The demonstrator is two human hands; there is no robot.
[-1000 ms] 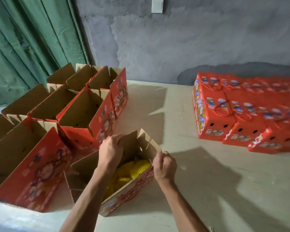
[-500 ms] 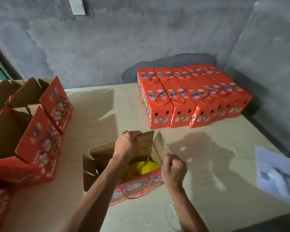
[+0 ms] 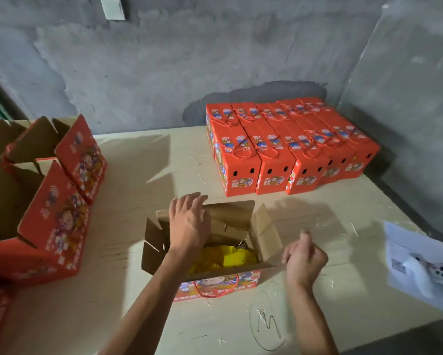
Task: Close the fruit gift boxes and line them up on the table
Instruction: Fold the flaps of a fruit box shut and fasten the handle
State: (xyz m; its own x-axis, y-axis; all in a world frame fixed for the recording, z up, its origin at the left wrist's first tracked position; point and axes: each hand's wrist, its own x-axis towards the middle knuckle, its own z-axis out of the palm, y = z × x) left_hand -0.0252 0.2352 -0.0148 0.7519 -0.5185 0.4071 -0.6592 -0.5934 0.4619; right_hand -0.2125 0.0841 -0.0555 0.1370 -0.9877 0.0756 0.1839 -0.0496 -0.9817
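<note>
The open gift box (image 3: 215, 254) stands at table (image 3: 143, 180) centre: brown cardboard flaps raised, red printed front with a red cord handle, yellow netted fruit (image 3: 230, 257) inside. The left hand (image 3: 189, 224), fingers spread and straight, lies flat over the far flap, gripping nothing. The right hand (image 3: 305, 260), at 3 o'clock of the box, hangs loosely curled, holding nothing. Closed red boxes (image 3: 287, 147) form a row at 1 o'clock; open boxes (image 3: 49, 201) stand at 9 o'clock.

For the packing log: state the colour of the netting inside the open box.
Yellow netting, seen in the head view.
</note>
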